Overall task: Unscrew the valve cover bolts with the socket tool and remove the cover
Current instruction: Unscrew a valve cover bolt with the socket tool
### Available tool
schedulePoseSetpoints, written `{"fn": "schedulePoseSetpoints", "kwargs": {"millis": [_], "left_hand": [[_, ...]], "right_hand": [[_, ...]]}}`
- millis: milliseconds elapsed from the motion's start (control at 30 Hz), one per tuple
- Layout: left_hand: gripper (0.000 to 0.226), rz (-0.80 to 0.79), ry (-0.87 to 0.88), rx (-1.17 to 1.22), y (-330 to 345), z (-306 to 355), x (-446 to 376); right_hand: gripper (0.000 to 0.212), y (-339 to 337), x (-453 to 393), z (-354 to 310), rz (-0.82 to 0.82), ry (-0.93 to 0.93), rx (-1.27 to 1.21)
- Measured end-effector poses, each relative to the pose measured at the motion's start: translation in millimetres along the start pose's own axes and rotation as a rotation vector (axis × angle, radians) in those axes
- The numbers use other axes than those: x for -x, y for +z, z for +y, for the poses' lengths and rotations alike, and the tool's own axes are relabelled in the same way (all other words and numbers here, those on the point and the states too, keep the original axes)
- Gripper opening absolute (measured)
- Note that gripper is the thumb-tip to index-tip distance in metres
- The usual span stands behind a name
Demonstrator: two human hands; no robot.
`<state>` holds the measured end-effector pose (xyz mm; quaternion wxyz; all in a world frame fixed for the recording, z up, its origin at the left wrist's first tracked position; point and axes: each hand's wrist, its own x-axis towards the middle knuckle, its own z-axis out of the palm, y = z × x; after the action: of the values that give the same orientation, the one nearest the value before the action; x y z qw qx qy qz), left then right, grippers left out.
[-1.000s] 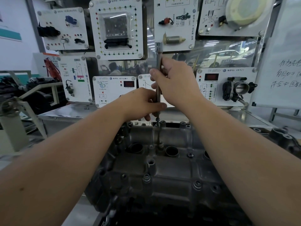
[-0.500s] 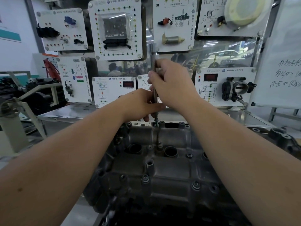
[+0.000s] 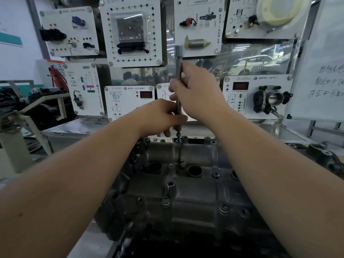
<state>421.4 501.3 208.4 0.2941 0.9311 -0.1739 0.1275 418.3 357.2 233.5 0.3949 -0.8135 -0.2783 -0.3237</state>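
So, quick rundown of what's on view:

Hands: two, both on the same tool, bare forearms reaching in from the bottom corners
Right hand (image 3: 197, 94): fingers curled round the upper half of the shaft, thumb pressed against it
Left hand (image 3: 158, 118): lower down, fingers pinching the shaft just above the tip
Socket tool (image 3: 178, 71): one long slim metal rod, standing upright, its wider socket head poking out above the right hand, bottom end down at the far edge of the engine
Bolt (image 3: 178, 135): one small one sitting right under the tool's tip, can't tell if it's threaded in or already lifted
Valve cover (image 3: 195, 200): one grey cast metal piece, on the engine in the middle of the view, directly below both hands
Bolts on the cover: I count roughly five with washers on the near side (image 3: 165, 201), more further back but too small to count properly
Round wells in the cover: two clear open ones (image 3: 194, 170), a third half hidden by the right arm
Display boards (image 3: 130, 30): about nine white training panels on the wall behind the desk (image 3: 74, 127)
Whiteboard (image 3: 323, 71): one, on the right, handwriting on it
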Motion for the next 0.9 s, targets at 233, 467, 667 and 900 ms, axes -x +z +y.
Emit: {"fn": "schedulePoseSetpoints", "kwargs": {"millis": [233,467,667,900], "left_hand": [[0.019,-0.006,0.029,-0.011,-2.8,-1.7,2.1],[0.018,0.016,0.017,-0.001,-0.7,-3.8,-2.0],[0.016,-0.011,0.02,0.014,-2.4,-2.5,1.0],[0.023,0.001,0.006,-0.032,-1.0,-1.3,0.1]], "right_hand": [[0.017,2.1,3.0,0.3,0.015,-0.02,-0.026],[0.016,-0.8,0.6,-0.2,0.017,-0.023,-0.001],[0.04,0.9,2.7,-0.2,-0.013,-0.022,-0.032],[0.017,1.2,3.3,-1.0,0.039,-0.052,-0.023]]}}
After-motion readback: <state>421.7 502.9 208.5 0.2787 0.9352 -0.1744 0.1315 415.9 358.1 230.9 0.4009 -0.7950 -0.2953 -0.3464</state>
